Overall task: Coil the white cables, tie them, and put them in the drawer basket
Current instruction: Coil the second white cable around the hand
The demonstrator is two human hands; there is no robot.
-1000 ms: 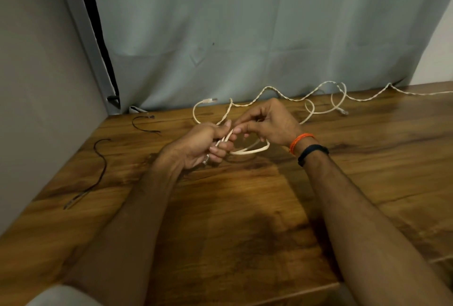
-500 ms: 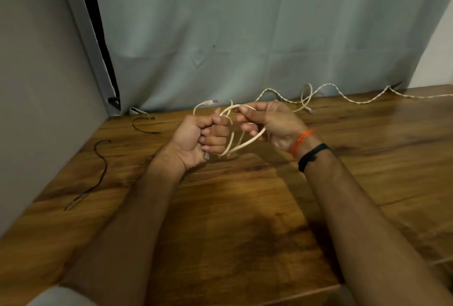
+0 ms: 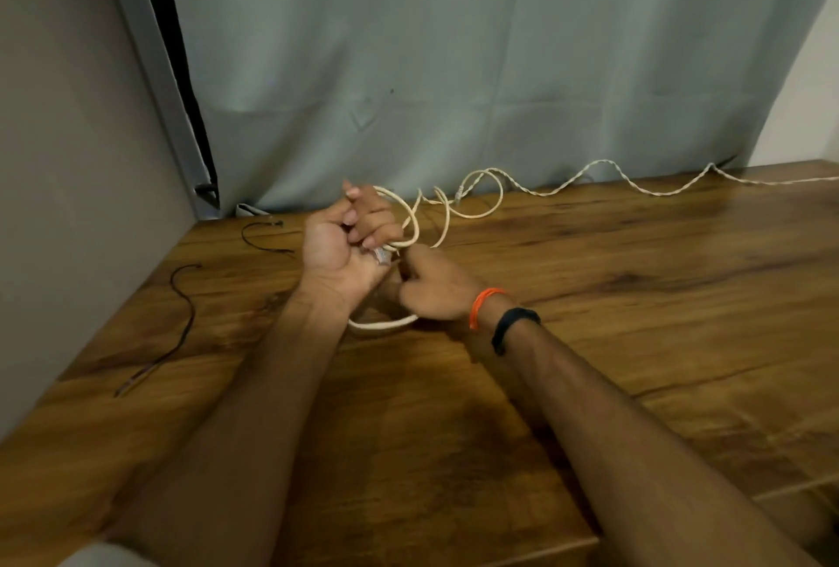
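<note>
A: Status?
B: Left hand (image 3: pixel 349 244) is gripping the white cable (image 3: pixel 408 221) loops; right hand (image 3: pixel 436 289) is pinching the lower loop. Beyond the grip, cable is trailing uncoiled across the worktop (image 3: pixel 635 339). Tying and storing are pending.

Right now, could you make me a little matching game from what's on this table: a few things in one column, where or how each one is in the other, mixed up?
Things
1. white cable
2. black cord
3. orange band
4. left hand

Places or states
A. around the right wrist
B. lying loose on the wooden table near the left wall
C. fingers curled round the coiled loops
D. partly looped, the rest trailing away to the right along the curtain

Pairs: 1-D, 2-B, 3-A, 4-C
</note>
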